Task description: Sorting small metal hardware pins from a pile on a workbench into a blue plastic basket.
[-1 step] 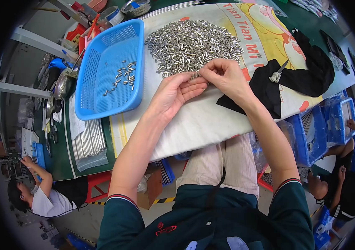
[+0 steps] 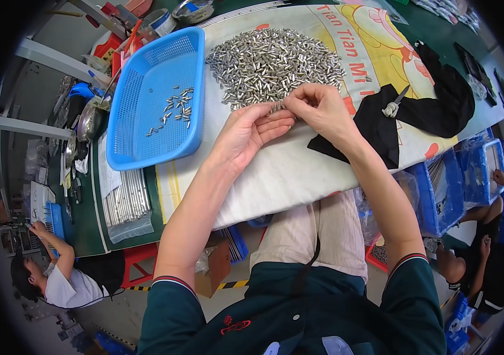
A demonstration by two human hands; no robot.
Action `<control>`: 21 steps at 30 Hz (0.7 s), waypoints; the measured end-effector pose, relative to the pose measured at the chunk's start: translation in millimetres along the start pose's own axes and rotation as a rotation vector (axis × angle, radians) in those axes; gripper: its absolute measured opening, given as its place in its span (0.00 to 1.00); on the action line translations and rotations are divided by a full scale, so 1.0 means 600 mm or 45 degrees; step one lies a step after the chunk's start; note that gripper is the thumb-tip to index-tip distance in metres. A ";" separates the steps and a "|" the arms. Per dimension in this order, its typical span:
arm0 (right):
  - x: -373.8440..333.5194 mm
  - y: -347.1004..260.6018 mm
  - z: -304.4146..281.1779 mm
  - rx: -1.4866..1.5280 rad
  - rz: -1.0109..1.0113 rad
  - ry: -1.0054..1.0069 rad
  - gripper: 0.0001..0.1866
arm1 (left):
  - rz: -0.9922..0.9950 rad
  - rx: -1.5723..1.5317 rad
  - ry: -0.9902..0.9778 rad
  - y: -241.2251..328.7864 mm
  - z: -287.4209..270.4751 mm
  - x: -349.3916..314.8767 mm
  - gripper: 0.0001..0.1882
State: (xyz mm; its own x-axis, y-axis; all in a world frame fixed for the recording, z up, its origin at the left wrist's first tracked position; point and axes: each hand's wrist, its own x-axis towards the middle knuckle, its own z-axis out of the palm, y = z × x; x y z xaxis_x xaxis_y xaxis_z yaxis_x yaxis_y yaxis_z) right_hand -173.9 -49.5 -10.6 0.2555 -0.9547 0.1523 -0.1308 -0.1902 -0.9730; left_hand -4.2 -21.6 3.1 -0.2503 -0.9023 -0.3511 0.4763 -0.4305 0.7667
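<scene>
My left hand [image 2: 245, 135] is turned palm up, its fingers curled in, with a few small metal pins [image 2: 276, 107] showing between thumb and fingers. Thumb and forefinger of my right hand [image 2: 327, 116] are pinched together against these pins; what they grip is hidden by the fingertips. Both hands meet at the near edge of a large heap of short silvery metal pins [image 2: 272, 65] on a printed cloth [image 2: 275, 177]. To the left stands a blue perforated plastic basket [image 2: 145, 74], with a scatter of similar pins [image 2: 184, 109] on its bottom.
Black cloth [image 2: 376, 127] lies to the right, with a small wrapped-handle blade [image 2: 391, 109] on it. Long metal rods [image 2: 126, 198] in plastic rest left of the cloth. Blue crates [image 2: 438, 192] stand at the right. Other people [image 2: 77, 278] sit at both sides.
</scene>
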 end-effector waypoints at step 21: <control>-0.002 -0.001 0.002 0.052 -0.028 -0.001 0.09 | 0.005 0.009 -0.015 0.002 0.001 -0.003 0.13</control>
State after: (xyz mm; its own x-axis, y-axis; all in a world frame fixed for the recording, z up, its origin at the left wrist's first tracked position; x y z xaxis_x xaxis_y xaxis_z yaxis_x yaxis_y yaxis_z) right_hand -173.0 -47.9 -10.2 0.2588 -0.9503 0.1732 -0.0863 -0.2014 -0.9757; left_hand -3.6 -20.7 4.8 -0.2585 -0.9036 -0.3416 0.4716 -0.4266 0.7718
